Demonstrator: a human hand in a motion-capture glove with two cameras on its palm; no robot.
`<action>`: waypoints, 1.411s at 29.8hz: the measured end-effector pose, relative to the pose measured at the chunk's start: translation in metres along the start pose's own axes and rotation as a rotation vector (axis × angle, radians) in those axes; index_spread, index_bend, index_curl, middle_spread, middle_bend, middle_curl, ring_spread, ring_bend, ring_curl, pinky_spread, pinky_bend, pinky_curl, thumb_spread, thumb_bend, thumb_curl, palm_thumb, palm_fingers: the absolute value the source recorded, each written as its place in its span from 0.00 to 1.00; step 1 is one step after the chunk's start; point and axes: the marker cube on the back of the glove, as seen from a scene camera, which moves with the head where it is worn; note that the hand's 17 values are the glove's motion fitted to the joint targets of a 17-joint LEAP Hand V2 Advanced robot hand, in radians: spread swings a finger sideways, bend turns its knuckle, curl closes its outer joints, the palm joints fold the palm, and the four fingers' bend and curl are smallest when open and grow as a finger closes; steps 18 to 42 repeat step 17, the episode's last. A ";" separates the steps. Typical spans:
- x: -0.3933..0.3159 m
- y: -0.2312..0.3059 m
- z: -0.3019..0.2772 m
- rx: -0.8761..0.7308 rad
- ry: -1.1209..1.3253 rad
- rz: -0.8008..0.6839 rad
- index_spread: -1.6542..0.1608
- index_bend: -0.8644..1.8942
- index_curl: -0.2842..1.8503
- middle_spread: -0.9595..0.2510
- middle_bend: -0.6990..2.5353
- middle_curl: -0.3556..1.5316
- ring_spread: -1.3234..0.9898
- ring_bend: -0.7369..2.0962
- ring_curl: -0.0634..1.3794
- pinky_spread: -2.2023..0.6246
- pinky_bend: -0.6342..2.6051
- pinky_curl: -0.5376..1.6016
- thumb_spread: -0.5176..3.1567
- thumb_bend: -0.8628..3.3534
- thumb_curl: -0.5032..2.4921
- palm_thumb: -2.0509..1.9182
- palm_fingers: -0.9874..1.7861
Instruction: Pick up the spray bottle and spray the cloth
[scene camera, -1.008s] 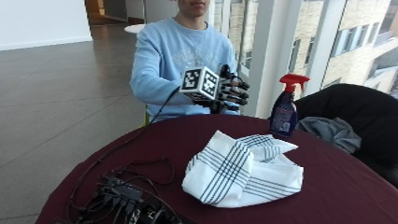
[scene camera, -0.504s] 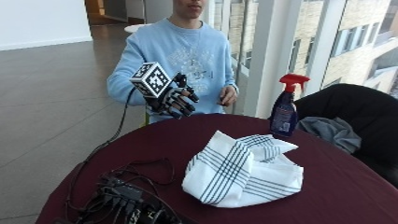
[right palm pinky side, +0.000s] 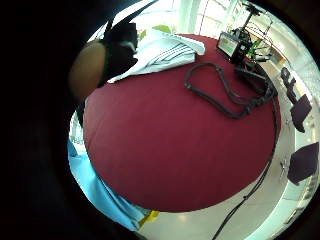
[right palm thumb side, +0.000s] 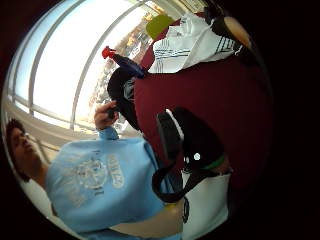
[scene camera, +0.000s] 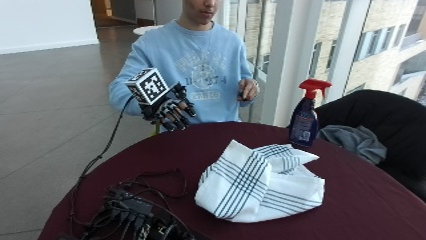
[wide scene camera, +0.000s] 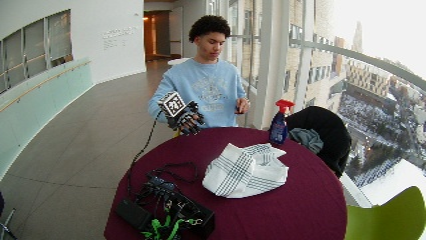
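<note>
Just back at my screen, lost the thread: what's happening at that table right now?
A person sits at a round table covered in dark red. The gloved right hand hovers above the table's near edge, fingers loosely curled, holding nothing. The spray bottle stands untouched on the table's far side, by the window. The white striped cloth lies crumpled in the middle. The bare hand is raised at chest height. No pick-up yet.

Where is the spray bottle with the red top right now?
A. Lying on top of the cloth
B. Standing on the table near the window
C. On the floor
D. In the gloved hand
B: the spray bottle stands upright on the table, apart from the cloth, while the gloved right hand is held up far from it, holding nothing.
</note>
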 end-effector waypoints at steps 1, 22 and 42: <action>0.001 0.001 -0.001 0.000 0.001 0.005 0.74 0.35 0.25 0.74 0.33 0.43 0.57 0.38 0.30 0.86 0.25 0.40 0.47 0.20 0.27 0.66 0.61; 0.005 0.002 -0.003 0.008 -0.009 0.000 0.74 0.36 0.25 0.74 0.34 0.43 0.57 0.38 0.30 0.86 0.25 0.39 0.47 0.20 0.27 0.66 0.62; 0.005 0.002 -0.003 0.008 -0.009 0.000 0.74 0.36 0.25 0.74 0.34 0.43 0.57 0.38 0.30 0.86 0.25 0.39 0.47 0.20 0.27 0.66 0.62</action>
